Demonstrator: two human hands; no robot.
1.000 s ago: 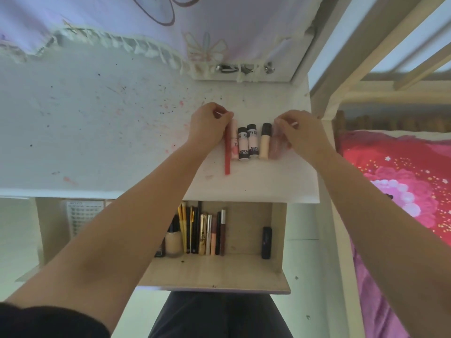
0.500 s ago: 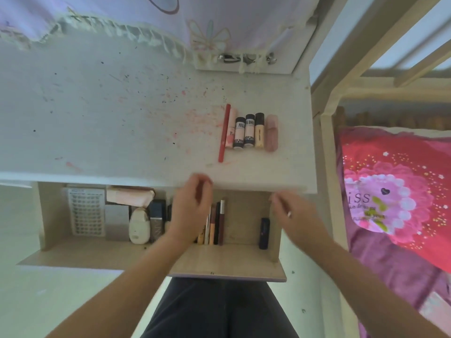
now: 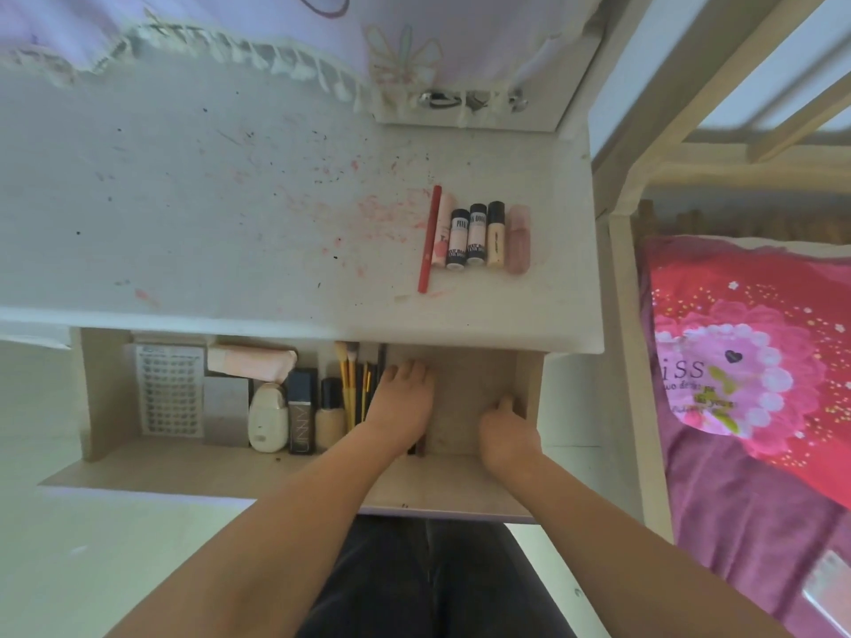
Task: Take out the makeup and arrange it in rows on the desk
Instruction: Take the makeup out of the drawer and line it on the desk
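On the white desk (image 3: 184, 200) lies a row of makeup: a red pencil (image 3: 428, 241), a pink tube (image 3: 443, 237), two black-capped tubes (image 3: 458, 239), a beige concealer (image 3: 495, 234) and a clear pink tube (image 3: 519, 239). Below it the drawer (image 3: 276, 476) stands pulled out. My left hand (image 3: 400, 402) reaches down over slim dark sticks, whose ends (image 3: 416, 448) show under the wrist. My right hand (image 3: 506, 430) is curled against the drawer's right wall and hides whatever is under it.
The drawer's left part holds yellow-handled brushes (image 3: 350, 384), a foundation bottle (image 3: 329, 416), a dark box (image 3: 301, 412), a white device (image 3: 268, 416), a pink pouch (image 3: 251, 361) and a lash sheet (image 3: 170, 389). A bed with pink bedding (image 3: 737, 361) lies at the right.
Both hands left the row on the desk and dropped into the open drawer. The left now covers the slim sticks, the right covers the spot where a black tube lay.
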